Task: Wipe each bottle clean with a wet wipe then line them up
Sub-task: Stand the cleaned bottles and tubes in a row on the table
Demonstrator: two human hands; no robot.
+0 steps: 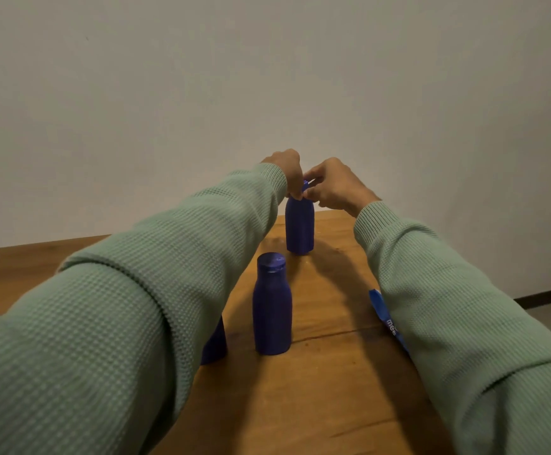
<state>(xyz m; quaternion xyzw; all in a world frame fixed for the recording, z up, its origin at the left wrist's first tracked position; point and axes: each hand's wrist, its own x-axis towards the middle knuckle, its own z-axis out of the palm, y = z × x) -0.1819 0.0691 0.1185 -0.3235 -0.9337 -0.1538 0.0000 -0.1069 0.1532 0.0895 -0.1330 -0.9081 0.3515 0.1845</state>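
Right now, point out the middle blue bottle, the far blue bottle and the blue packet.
Middle blue bottle (272,310): head view, mid body.
Far blue bottle (299,228): head view, lower body.
Flat blue packet (381,307): head view, exposed edge.

likely a plain home room: wooden table (333,372), bare pale wall (267,77), dark skirting board (546,292).

wooden table (333,405) | pale wall (169,93) behind | dark skirting board (546,292) far right

Matt, finely ribbed blue bottles (272,310) stand on a smooth, satin wooden table (330,382).
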